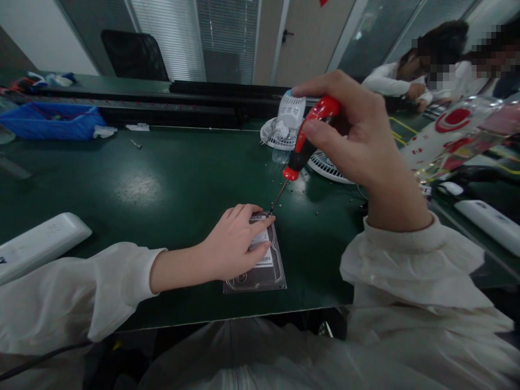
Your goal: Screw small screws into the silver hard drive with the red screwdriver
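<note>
A hard drive (260, 283) with a white label lies flat near the front edge of the green table. Across its top rests my left hand (238, 238), fingers stretched out and partly covering the label. My right hand (357, 130) grips a red and black screwdriver (303, 143) by its handle. The screwdriver slants down to the left, its tip at the far edge of the drive, close to my left fingertips. Whether the tip sits in a screw is too small to tell. Several tiny screws (280, 205) are scattered on the table just beyond the drive.
Beyond the screwdriver stand white fan parts (280, 135). A blue bin (54, 122) sits at the back left, and a white elongated case (44, 244) lies at the left. To the right are a large clear bottle (450, 132) and another white case (491, 225). Other people sit at back right.
</note>
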### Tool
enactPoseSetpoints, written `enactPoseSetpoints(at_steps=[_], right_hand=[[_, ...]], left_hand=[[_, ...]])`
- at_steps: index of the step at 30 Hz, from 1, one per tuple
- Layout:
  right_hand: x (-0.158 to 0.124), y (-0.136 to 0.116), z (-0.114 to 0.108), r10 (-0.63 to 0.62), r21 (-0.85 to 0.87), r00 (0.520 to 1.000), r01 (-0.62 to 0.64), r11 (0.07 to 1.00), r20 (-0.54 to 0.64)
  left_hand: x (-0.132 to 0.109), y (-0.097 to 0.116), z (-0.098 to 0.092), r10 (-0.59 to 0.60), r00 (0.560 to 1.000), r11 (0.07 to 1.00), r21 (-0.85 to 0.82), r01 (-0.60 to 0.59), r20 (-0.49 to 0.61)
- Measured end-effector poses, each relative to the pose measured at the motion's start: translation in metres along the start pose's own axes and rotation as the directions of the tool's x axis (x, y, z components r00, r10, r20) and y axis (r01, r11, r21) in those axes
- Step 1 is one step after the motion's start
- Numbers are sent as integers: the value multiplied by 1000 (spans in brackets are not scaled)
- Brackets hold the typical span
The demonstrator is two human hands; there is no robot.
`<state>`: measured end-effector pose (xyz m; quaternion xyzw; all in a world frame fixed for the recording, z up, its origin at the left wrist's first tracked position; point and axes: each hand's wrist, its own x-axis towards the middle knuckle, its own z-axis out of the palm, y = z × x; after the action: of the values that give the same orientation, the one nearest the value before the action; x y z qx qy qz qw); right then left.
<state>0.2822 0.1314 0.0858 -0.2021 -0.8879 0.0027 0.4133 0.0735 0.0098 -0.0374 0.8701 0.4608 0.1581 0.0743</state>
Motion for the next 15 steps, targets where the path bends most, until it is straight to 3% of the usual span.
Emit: enactPoseSetpoints(at_steps=[4,7,15], right_hand=[[1,-1,5,24,5,998,-24,1000,-61],[1,-3,8,8,11,999,-7,1000,-51],[0,-9,7,107,-13,994,-107,994,-21]], left_hand=[[-1,0,1,1,1000,1000,6,-1,-16],[-1,-1,1,5,1000,1000,5,-5,-14],[0,-1,2,-3,1000,1000,13,3,-5]])
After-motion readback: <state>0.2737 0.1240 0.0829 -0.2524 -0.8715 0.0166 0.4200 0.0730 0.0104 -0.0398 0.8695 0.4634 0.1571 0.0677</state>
